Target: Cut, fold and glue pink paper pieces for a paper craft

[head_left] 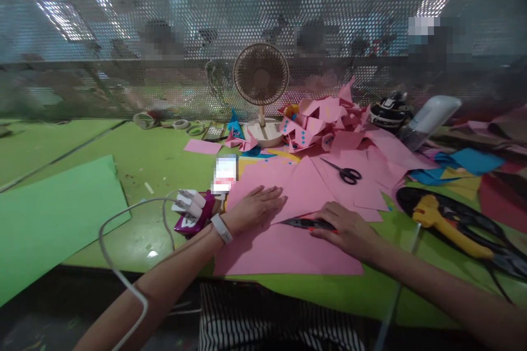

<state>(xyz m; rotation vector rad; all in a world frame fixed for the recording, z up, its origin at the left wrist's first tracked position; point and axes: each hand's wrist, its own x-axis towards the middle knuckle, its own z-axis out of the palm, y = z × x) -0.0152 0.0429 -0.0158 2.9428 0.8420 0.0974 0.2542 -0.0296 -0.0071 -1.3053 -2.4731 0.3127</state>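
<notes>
My left hand (256,205) lies flat with fingers stretched out on a pink paper sheet (284,249) at the near edge of the green table (135,175). A white band sits on that wrist. My right hand (348,227) is closed around a dark cutter with a red body (308,224), its tip resting on the pink sheet just right of my left fingers. More pink sheets (313,181) overlap behind both hands.
Black scissors (348,174) lie on the pink sheets. A small desk fan (261,88) stands behind, beside a heap of pink paper scraps (325,120). A yellow-handled tool (448,225) lies right. A green sheet (57,214) and a white plug with cable (189,203) sit left.
</notes>
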